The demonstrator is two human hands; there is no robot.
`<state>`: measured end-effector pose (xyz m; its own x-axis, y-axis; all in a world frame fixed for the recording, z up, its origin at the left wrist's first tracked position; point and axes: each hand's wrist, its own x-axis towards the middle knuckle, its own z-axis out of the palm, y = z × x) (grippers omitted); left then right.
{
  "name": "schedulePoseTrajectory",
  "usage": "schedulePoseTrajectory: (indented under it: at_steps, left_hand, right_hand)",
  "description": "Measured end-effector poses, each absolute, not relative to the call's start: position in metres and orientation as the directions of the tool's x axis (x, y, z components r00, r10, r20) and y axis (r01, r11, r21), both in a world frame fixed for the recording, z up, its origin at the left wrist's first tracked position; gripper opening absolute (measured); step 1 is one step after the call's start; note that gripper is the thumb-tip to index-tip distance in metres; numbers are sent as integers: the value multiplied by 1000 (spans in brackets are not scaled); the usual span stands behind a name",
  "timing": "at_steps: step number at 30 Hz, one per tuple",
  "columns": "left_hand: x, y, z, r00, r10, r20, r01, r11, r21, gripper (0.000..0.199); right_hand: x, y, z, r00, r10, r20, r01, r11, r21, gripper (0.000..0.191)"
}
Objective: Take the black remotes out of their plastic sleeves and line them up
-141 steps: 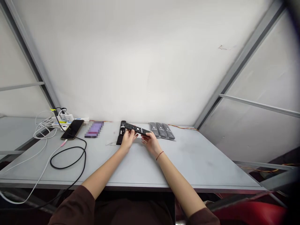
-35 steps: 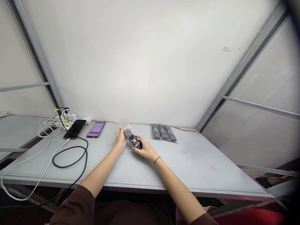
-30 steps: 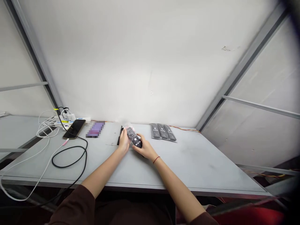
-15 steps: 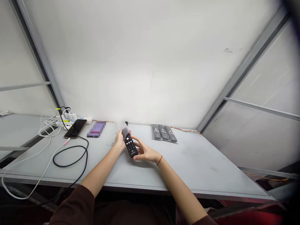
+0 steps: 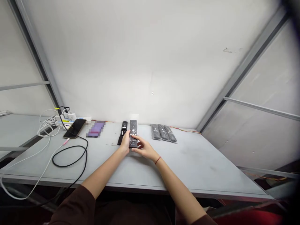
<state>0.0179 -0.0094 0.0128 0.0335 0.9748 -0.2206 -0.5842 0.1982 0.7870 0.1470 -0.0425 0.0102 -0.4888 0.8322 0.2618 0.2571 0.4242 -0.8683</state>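
Note:
A black remote in a clear plastic sleeve point(image 5: 133, 126) is held nearly upright in the picture, between both hands. My left hand point(image 5: 125, 142) grips its left edge. On its lower right side, my right hand point(image 5: 144, 148) has thumb and fingers curled round the edge. The sleeve covers most of the remote and sticks out past its top end. Just left of it, partly behind my left hand, a second black remote point(image 5: 123, 127) lies on the table with its battery compartment uncovered.
Three bagged remotes point(image 5: 163, 132) lie side by side on the grey table point(image 5: 192, 162). To the left are a black phone point(image 5: 75, 128), a phone with a blurred purple screen point(image 5: 96, 129), a power strip point(image 5: 83, 119) and looped cables point(image 5: 70, 165). A white wall stands behind.
The held remote has turned upright and moved slightly up, and the sleeve now covers more of it. My left hand has shifted right, uncovering the second remote on the table.

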Motion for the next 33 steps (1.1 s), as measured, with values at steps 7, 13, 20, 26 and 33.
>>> schedulePoseTrajectory:
  at_steps: [7, 13, 20, 26, 33]
  left_hand:
    - [-8, -1, 27, 109, 946, -307, -707, 290, 645, 47]
    - [16, -8, 13, 72, 935, -347, -715, 291, 636, 39]
    - [27, -9, 2, 9, 973, -231, -721, 166, 673, 23]
    - [19, -8, 8, 76, 968, -241, -725, 220, 652, 15]
    - [2, 2, 16, 42, 974, -225, -723, 185, 666, 15]
  right_hand:
    - [144, -49, 12, -591, 773, 232, 245, 446, -861, 59]
    - [144, -42, 6, -424, 848, 319, 328, 472, -818, 60]
    - [145, -41, 3, -332, 855, 398, 432, 513, -742, 46]
    - [145, -41, 5, -333, 846, 417, 448, 531, -719, 44]
    - [148, -38, 4, -377, 854, 358, 396, 498, -772, 34]
